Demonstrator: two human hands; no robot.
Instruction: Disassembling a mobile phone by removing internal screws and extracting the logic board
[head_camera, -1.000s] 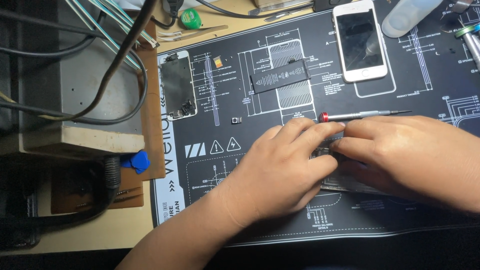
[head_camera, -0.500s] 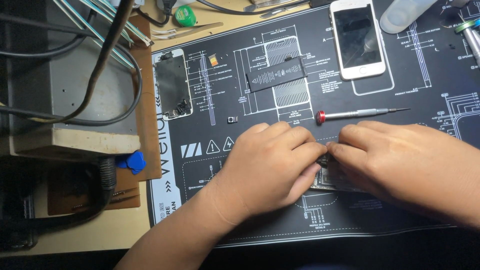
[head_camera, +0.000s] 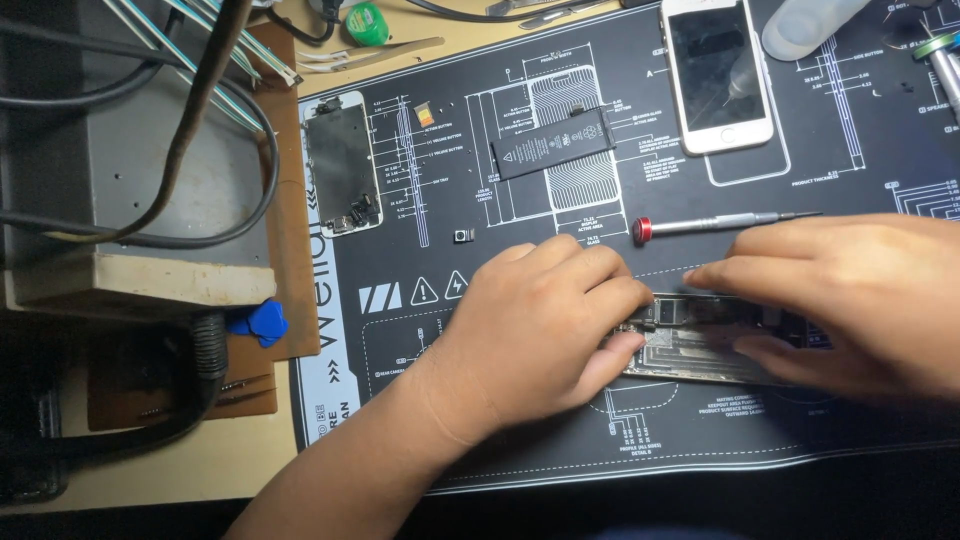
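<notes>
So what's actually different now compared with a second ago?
Very little. The left hand and right hand have drawn slightly apart, so more of the opened phone body shows between them. Both still rest on it. The screwdriver, battery and white phone lie where they were on the mat.

Opened phone chassis (head_camera: 700, 345) (flat on mat)

My left hand (head_camera: 545, 330) lies palm down, fingers curled inward, forearm running from lower left. My right hand (head_camera: 850, 300) enters from the right, palm down, fingers extended leftward, thumb tucked beneath. The fingertips of both hands nearly meet.
</notes>
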